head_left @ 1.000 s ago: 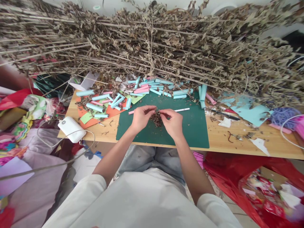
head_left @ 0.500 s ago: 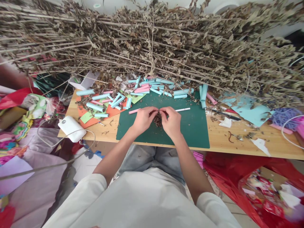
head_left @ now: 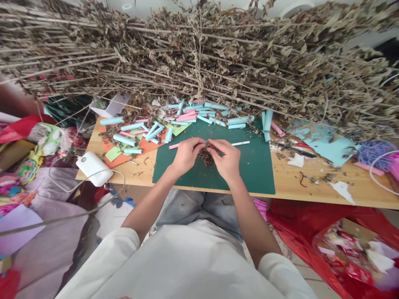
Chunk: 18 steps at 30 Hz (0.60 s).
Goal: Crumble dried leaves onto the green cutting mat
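My left hand and my right hand meet fingertip to fingertip over a small pile of crumbled dried leaves. Both are closed in a pinch on bits of dried leaf, which the fingers partly hide. The pile lies on a green cutting mat. Beside my left hand, a pink paper tube rests on the mat. A thin white stick pokes out beyond my right hand.
Long bundles of dried leafy stems cover the back. Several blue and pink paper tubes lie before them. At the left is a white power bank with a cable; a black pen lies right. A red bag hangs below.
My hands have shifted slightly apart, with the right one moving a little to the right. More of the crumbled leaf pile shows between them.
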Each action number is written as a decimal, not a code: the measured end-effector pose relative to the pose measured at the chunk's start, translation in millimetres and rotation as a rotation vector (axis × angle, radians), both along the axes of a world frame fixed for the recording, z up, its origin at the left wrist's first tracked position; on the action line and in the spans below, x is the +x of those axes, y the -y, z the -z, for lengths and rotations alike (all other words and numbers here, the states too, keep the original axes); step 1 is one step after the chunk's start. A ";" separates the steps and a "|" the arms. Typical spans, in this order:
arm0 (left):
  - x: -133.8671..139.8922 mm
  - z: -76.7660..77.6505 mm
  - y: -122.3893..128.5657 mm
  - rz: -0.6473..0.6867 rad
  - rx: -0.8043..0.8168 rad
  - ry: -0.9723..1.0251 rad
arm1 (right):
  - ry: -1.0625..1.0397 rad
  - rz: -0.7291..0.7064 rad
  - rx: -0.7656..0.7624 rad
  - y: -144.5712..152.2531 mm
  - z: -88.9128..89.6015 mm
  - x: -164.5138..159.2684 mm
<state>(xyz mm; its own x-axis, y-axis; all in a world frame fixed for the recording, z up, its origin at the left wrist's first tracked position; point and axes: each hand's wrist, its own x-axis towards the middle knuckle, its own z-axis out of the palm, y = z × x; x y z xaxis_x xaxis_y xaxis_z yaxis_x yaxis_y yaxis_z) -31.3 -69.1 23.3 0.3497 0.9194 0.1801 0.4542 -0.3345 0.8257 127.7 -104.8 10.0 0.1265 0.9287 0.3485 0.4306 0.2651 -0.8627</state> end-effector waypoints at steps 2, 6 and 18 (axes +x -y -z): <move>0.4 0.9 -0.8 0.011 0.009 -0.017 | 0.089 0.007 0.065 0.6 3.3 -0.4; 1.2 1.6 -1.4 0.039 -0.001 -0.044 | 0.242 0.017 0.104 1.9 10.1 -0.8; -1.3 5.2 -2.3 -0.012 0.009 0.033 | 0.160 0.031 0.022 0.8 6.0 4.5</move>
<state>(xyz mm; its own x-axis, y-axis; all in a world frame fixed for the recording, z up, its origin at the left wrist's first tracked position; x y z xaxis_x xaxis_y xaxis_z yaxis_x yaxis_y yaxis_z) -32.6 -66.8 18.1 0.3323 0.9218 0.1996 0.4305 -0.3365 0.8375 132.2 -105.6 4.0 0.0964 0.9170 0.3870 0.5702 0.2678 -0.7766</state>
